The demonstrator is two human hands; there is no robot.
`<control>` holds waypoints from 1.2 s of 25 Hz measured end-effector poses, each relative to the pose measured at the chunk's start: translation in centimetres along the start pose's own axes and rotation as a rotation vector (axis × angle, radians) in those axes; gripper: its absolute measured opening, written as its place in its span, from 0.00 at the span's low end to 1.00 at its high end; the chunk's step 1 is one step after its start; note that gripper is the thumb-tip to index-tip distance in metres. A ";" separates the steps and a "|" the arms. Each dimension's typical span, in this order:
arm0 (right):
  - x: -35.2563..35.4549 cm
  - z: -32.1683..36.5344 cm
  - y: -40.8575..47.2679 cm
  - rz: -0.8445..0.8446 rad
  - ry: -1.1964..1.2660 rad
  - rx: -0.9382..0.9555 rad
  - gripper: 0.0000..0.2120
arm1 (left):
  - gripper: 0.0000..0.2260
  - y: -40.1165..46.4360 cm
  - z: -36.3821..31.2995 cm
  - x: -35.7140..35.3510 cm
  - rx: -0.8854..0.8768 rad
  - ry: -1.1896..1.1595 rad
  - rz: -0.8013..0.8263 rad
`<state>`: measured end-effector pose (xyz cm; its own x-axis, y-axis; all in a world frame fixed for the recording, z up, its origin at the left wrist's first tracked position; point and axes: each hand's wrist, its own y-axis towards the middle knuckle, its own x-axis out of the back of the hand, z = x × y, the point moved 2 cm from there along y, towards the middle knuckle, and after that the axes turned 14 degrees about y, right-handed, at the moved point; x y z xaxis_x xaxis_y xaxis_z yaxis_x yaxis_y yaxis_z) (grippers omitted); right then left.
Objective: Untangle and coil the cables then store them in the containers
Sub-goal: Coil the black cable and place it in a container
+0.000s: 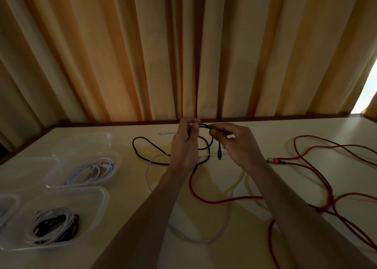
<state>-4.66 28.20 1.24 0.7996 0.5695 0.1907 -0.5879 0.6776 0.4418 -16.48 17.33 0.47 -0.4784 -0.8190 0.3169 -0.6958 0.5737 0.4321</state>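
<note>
A pale table (pixel 265 130) runs below heavy tan curtains (pixel 122 54), and I see daylight at a gap on the far right. Over the table's far middle I have the black cable (pixel 142 149) partly coiled: my left hand (pixel 184 144) grips the gathered loops upright, thumb and fingers curled round the top of the coil, while my right hand (pixel 236 144) pinches the same cable just beside it, fingers bent. The coil stands roughly on edge between the two hands, and the cable's short end hangs straight down from my right fingers, its plug (pixel 219 153) pointing at the tabletop. The rest of the black cable trails left in one wide loop lying flat. A white cable (pixel 152 175) lies under my forearms, sweeping from near the plug toward me in a long curve. A red cable (pixel 306 160) sprawls over the right half of the table in several crossing loops, its connector (pixel 273 160) lying level and pointing left toward my right hand. To the left stand clear plastic containers: the near one (pixel 93 197) holds coiled black and white cables, the one behind it (pixel 116 160) holds a pale coil. A third (pixel 102 138), farther back, I cannot read clearly.
</note>
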 end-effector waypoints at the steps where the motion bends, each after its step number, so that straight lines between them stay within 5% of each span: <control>1: 0.0 0.0 -0.1 -0.002 -0.008 0.015 0.09 | 0.09 0.0 0.1 0.0 -0.001 -0.013 0.000; 9: -0.1 0.0 -0.2 -0.057 -0.027 0.039 0.08 | 0.10 0.2 0.4 -0.3 -0.021 -0.176 0.089; 15: 1.3 0.6 0.1 -0.359 0.603 -0.256 0.03 | 0.13 0.6 0.7 0.0 -0.037 0.128 0.097; 19: 1.0 0.3 -0.1 -0.414 0.861 -0.388 0.06 | 0.14 0.1 0.4 -0.4 -0.052 0.037 0.227; 25: -0.7 0.3 -0.7 -0.201 1.059 -0.540 0.08 | 0.13 0.0 0.2 -0.7 -0.123 0.061 0.231; 30: -1.7 0.2 -1.2 0.066 0.610 -0.597 0.10 | 0.18 0.1 -0.5 0.2 0.023 -0.258 0.161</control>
<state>-5.27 26.35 0.56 0.6562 0.6513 -0.3810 -0.7339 0.6683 -0.1215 -16.36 17.25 1.01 -0.7015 -0.6959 0.1537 -0.6109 0.6982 0.3732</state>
